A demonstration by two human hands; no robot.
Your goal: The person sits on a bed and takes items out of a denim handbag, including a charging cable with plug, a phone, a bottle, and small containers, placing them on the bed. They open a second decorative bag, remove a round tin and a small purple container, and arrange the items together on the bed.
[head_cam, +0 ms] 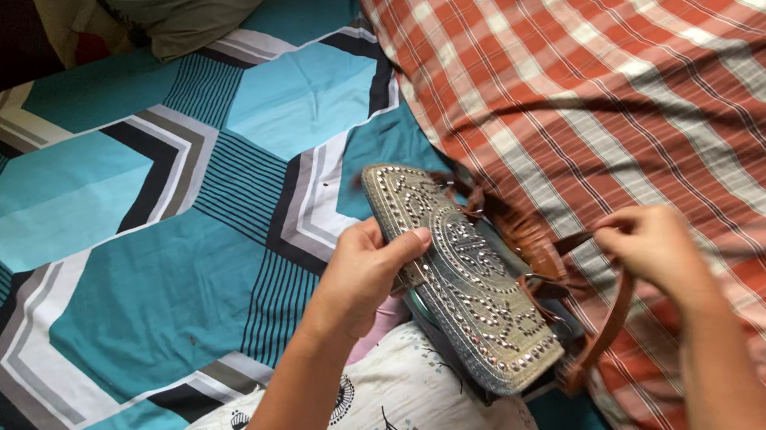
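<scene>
Left hand [362,274] grips the upper edge of a studded handbag [464,284], thumb laid across its face and the fingers curled behind. Right hand [652,240] is closed in a pinch on a brown leather strap [612,322] that loops down from the fingers to the bag's lower corner.

One handbag is in view. It is flat and long, pale greenish grey, its whole front covered with small metal studs set in curving, oval patterns. Brown fringe [518,235] hangs along its far side, and a darker lining shows along the edge beneath. It is held tilted on its side above the person's lap, over the spot where two cloths meet. Whether anything is inside it cannot be told; the opening faces away.

Two cloths cover the bed: a turquoise sheet [130,283] with grey, black and white angular bands on the left, and a red-and-white checked blanket [662,52] on the right. One pale pillow [180,8] lies at the top edge. A white floral garment [404,424] covers the lap.
</scene>
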